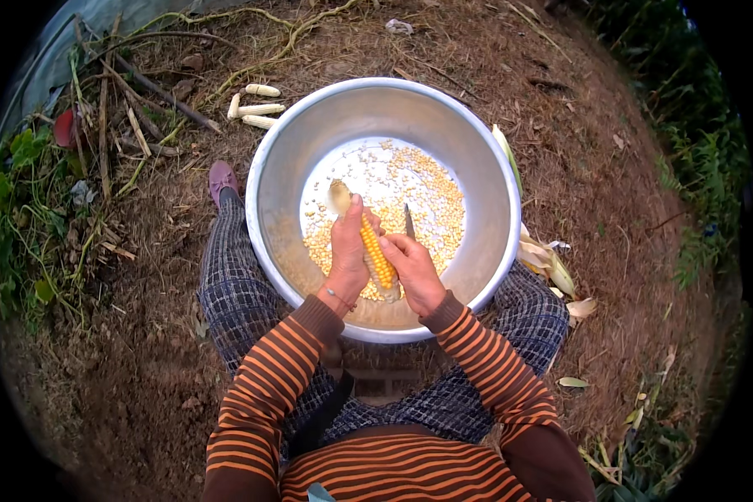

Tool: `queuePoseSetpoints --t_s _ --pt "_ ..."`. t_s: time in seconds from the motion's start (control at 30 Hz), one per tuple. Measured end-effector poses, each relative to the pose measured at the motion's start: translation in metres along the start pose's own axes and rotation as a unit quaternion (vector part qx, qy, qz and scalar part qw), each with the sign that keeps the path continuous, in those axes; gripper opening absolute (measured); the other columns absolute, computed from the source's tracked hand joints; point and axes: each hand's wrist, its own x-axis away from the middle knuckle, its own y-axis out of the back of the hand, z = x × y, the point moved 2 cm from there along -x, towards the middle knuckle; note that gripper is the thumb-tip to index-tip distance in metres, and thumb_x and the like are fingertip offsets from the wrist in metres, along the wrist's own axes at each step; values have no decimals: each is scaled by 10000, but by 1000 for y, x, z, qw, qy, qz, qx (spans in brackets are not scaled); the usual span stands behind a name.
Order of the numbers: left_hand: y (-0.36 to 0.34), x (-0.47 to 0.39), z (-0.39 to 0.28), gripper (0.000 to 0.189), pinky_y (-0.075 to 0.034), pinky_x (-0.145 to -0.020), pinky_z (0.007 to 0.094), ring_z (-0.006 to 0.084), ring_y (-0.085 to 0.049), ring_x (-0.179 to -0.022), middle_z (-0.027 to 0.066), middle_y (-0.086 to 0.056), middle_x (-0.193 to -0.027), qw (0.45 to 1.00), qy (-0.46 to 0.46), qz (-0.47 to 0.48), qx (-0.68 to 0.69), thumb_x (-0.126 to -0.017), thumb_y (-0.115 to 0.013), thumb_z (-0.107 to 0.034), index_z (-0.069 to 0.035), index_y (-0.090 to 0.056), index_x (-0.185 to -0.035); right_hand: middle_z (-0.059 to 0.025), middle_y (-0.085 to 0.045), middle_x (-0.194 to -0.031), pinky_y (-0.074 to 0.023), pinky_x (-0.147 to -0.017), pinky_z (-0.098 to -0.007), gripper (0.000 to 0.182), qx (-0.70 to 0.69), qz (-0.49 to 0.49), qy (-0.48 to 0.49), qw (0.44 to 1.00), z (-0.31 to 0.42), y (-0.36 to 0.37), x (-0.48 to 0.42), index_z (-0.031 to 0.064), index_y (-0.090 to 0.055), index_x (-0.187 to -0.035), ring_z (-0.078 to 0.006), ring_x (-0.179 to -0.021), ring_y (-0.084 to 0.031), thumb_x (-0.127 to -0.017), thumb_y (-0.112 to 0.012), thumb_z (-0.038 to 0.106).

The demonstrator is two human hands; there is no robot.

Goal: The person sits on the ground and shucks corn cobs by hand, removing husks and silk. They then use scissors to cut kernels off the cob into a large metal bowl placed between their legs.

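A corn cob (378, 254) slants across my grip over a wide metal basin (276, 182). Yellow kernels cover the visible side nearest me, while its far end is pale and bare. My left hand (347, 251) is wrapped around the cob, thumb pointing up along it. From my right hand (414, 267) a dark, pointed metal blade (409, 221) sticks out; its handle is hidden in the fist. The right thumb rests against the rows of kernels. Loose corn kernels (439, 194) lie scattered over the basin's bottom, thicker along the right and near sides.
Several stripped cobs (260, 110) lie on the ground beyond the basin's left rim. Corn husks (546, 257) lie against its right side. Dry sticks (144, 94) and vines are at the upper left. The basin stands between my legs, a pink shoe (223, 179) beside it.
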Motion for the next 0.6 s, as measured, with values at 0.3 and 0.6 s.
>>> queuePoseSetpoints --t_s 0.3,0.6 --pt "5 -4 -5 396 -388 -578 269 119 -406 -548 -8 -408 -557 997 33 -3 70 -852 -519 -449 -144 -404 -626 -31 -585 -855 -426 -693 -212 241 41 -44 35 998 -2 8 -4 -23 -569 -959 -74 -790 -528 -916 -475 194" --pt "7 -9 -14 377 -366 -565 275 119 -383 -519 -13 -372 -523 991 16 -31 132 -865 -490 -420 -160 -390 -611 -28 -570 -930 -406 -760 -203 283 92 64 41 993 3 1 6 -36 -553 -1056 -69 -864 -501 -906 -513 201"
